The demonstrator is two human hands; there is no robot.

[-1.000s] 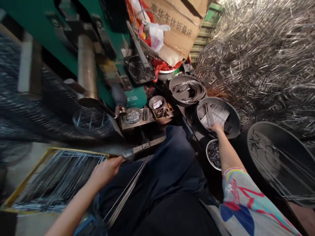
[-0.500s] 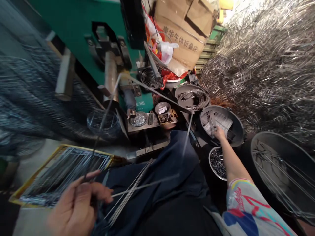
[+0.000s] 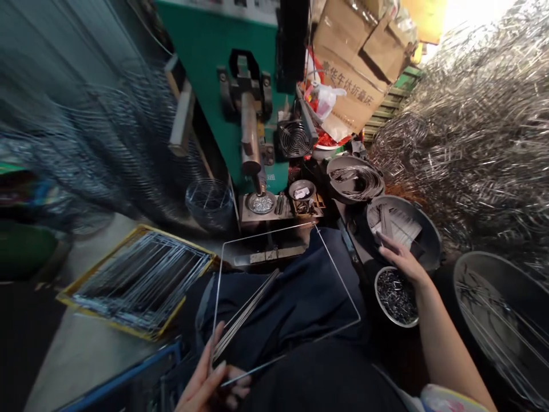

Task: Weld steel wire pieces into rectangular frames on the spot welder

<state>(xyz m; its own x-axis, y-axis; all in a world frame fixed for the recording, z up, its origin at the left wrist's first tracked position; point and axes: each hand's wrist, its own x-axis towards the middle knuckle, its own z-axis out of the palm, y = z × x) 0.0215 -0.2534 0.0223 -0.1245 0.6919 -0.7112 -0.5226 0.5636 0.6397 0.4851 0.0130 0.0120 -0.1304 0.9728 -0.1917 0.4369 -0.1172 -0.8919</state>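
Note:
My left hand point(image 3: 214, 375) is closed on one corner of a thin rectangular wire frame point(image 3: 337, 271), which spans out above my lap. Under the frame, a small bundle of straight wire rods point(image 3: 247, 313) lies across the dark cloth point(image 3: 300, 297) on my lap. Fingers stretched out, my right hand point(image 3: 402, 258) is at the near edge of a dark basin point(image 3: 431, 243), close to the short metal rods point(image 3: 385, 220) in it. Below that hand stands a white-rimmed bowl point(image 3: 397, 297) of small metal pieces. Nothing shows clearly in its fingers.
Ahead is a green machine point(image 3: 193, 51) with a metal cylinder point(image 3: 250, 134); a dish of small shiny parts point(image 3: 261, 202) sits beneath it. Wire frames fill a yellow crate point(image 3: 146, 335) at left. Tangled wire point(image 3: 484, 126) is heaped at right, behind a large basin point(image 3: 467, 269).
The wire frame has swung down from upright to nearly flat over my lap. My right hand has drawn back slightly from the rods, and its fingers have straightened. The view has turned left.

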